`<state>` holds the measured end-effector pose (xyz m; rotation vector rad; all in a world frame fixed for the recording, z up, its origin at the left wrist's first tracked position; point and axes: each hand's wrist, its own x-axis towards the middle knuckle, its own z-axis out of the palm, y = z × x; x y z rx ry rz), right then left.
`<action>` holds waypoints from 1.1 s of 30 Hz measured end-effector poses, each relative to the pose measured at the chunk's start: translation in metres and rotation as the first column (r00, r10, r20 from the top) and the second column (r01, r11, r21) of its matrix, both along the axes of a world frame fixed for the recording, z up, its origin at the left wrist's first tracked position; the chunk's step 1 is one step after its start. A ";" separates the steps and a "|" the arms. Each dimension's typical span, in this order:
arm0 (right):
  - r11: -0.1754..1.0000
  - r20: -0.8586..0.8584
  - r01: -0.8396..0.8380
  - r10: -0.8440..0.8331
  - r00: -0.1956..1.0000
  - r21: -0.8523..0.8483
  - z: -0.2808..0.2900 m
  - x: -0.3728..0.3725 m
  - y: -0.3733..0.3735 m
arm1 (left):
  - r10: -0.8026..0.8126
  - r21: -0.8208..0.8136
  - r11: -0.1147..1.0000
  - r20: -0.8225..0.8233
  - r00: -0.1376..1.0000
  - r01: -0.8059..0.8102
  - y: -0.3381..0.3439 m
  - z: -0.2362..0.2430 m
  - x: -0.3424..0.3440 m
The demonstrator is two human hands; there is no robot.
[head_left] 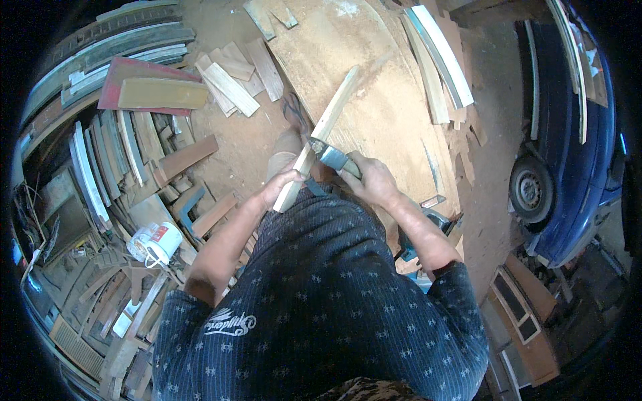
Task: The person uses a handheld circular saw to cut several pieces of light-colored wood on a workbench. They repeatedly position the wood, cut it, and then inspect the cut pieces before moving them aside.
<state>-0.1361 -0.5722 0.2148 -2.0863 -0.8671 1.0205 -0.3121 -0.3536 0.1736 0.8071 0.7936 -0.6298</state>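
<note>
My left hand [284, 185] is closed around the near end of a long pale wooden strip [329, 119]. The strip slants up and away to the right, and its far end lies over the workbench top [408, 100]. In my right hand [374, 179] is a short tool with a pale handle and a grey metal body [332, 157]. The tool's dark front end meets the strip's side a little beyond my left hand. Its exact kind is hard to make out, since my fingers cover part of the handle.
Short boards [231, 87] lie on the floor left of the bench. Long planks [438, 57] rest along its right edge. A teal power tool [435, 219] sits beside my right forearm. Stacked timber and a white bucket [160, 242] are at left; a blue car [568, 154] stands at right.
</note>
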 end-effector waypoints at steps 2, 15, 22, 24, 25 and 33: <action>0.999 0.032 0.040 -0.041 0.999 0.031 0.010 0.002 0.002 | -0.017 0.030 0.999 0.045 0.999 0.016 -0.002 -0.004 0.000; 0.970 0.053 0.110 -0.101 0.994 -0.216 -0.022 0.013 0.017 | 0.011 -0.010 1.000 -0.022 1.000 -0.012 0.004 -0.002 -0.007; 0.941 0.087 -0.005 -0.026 0.996 0.337 0.036 -0.007 0.032 | -0.057 0.099 0.993 -0.043 0.997 0.061 0.000 0.000 0.001; 0.999 0.112 0.039 -0.043 0.993 0.034 0.013 0.004 0.027 | -0.100 0.140 0.985 -0.003 0.995 0.099 0.001 0.002 0.004; 0.987 0.110 0.063 -0.047 0.993 -0.148 -0.009 0.016 0.031 | -0.170 0.143 0.975 -0.028 0.985 0.172 0.005 -0.003 0.003; 0.985 0.092 0.050 -0.066 0.994 0.166 0.020 -0.008 0.020 | -0.076 0.074 0.995 0.048 0.996 0.072 0.000 0.002 0.002</action>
